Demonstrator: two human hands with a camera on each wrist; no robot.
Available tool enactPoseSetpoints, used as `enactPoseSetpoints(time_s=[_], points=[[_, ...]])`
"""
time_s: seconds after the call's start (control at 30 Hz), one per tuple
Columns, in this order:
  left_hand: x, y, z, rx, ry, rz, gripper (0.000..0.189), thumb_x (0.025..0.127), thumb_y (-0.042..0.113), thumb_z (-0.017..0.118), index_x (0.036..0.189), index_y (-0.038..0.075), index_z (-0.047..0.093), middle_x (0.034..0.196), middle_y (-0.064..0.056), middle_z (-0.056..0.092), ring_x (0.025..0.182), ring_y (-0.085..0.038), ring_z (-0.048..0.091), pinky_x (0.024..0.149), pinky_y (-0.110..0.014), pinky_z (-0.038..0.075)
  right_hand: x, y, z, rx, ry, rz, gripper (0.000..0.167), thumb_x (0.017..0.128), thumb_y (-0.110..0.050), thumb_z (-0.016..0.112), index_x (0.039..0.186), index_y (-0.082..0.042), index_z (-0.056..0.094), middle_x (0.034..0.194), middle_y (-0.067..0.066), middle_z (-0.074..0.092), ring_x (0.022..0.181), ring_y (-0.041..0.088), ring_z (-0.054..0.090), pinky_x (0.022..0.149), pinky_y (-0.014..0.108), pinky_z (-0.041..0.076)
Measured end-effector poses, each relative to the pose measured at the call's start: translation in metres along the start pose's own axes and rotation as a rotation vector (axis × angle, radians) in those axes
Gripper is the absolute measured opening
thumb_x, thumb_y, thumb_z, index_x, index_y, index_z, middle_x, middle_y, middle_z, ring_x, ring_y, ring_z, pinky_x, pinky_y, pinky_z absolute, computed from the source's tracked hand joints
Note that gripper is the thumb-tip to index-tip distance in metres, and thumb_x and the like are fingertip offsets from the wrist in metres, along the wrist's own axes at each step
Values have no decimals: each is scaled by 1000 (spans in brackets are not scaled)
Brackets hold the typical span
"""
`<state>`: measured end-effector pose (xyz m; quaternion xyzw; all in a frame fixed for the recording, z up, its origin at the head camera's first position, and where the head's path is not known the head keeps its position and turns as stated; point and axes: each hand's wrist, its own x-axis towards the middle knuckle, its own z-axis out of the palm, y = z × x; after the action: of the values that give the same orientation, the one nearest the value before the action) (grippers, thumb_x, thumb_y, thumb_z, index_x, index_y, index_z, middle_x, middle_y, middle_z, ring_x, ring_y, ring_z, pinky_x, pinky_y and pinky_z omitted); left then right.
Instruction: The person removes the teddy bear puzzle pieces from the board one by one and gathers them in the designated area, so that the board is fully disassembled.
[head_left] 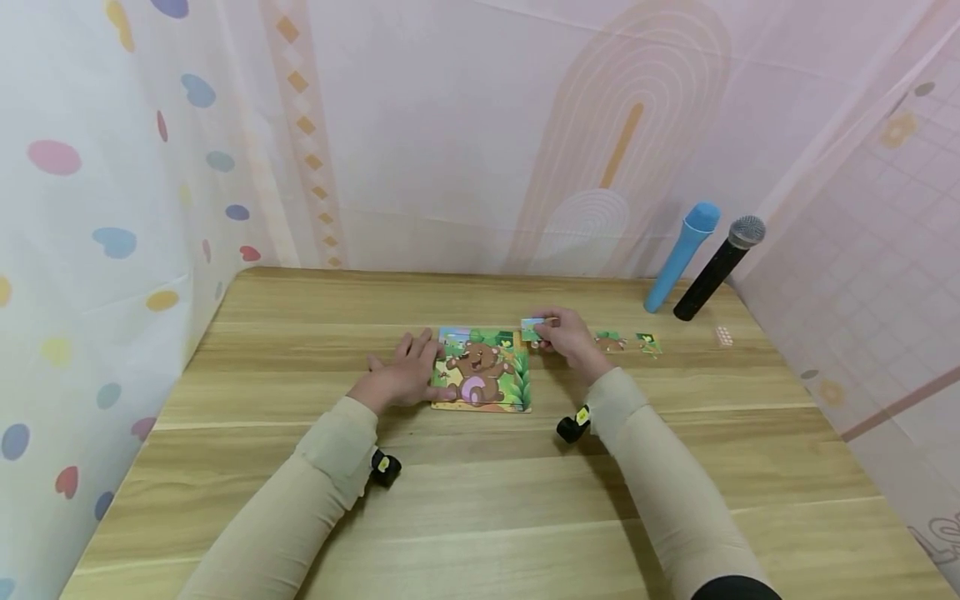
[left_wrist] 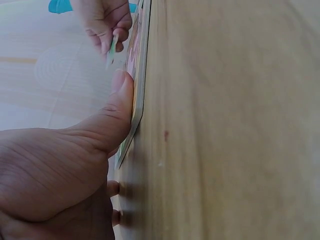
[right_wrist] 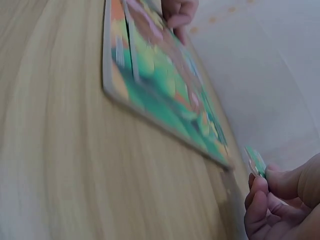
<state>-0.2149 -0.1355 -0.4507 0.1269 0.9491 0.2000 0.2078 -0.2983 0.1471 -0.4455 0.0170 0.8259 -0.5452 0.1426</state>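
Note:
A bear jigsaw puzzle in a flat tray lies on the wooden table in the head view. My left hand rests at its left side with fingers extended, and the thumb touches the tray's edge in the left wrist view. Just beyond the tray's upper right corner, my right hand pinches a small puzzle piece between thumb and fingers. The right wrist view shows this piece raised off the table, apart from the tray. Two loose puzzle pieces, one brown and green and one green, lie right of that hand.
A blue microphone and a black microphone stand at the back right, near the patterned curtain. A small pale dotted item lies at the table's right. Wood surface stretches in front of the tray.

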Motion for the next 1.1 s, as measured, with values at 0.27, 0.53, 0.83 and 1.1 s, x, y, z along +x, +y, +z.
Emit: enactPoseSetpoints(time_s=[0.27, 0.53, 0.83, 1.1], points=[[4, -4, 4, 3, 4, 5, 79, 94, 57, 62, 152, 13, 30, 169, -12, -13, 154, -41, -10, 100, -87, -1, -3, 7, -15, -61, 38, 17, 31, 104, -6, 56, 135, 0, 59, 102, 13, 61, 69, 13, 56, 62, 22, 49], [-3, 3, -1, -27, 19, -2, 74, 94, 55, 64, 148, 13, 33, 170, -14, -8, 154, -42, -8, 101, -86, -3, -1, 7, -20, -121, 74, 47, 30, 102, -5, 59, 132, 1, 61, 112, 15, 60, 69, 12, 56, 59, 20, 48], [4, -4, 5, 6, 10, -3, 86, 95, 55, 64, 158, 14, 23, 170, -11, -13, 153, -41, -11, 100, -86, -3, -4, 5, -26, -290, 112, 61, 33, 101, -9, 62, 133, 1, 63, 110, 18, 65, 63, 8, 57, 57, 17, 48], [6, -5, 6, 31, 11, 3, 85, 95, 57, 62, 160, 18, 22, 170, -11, -12, 154, -41, -11, 100, -88, 0, -5, 6, -30, -392, 155, 82, 36, 102, -16, 64, 132, 3, 60, 122, 20, 66, 80, 15, 64, 77, 31, 54]])
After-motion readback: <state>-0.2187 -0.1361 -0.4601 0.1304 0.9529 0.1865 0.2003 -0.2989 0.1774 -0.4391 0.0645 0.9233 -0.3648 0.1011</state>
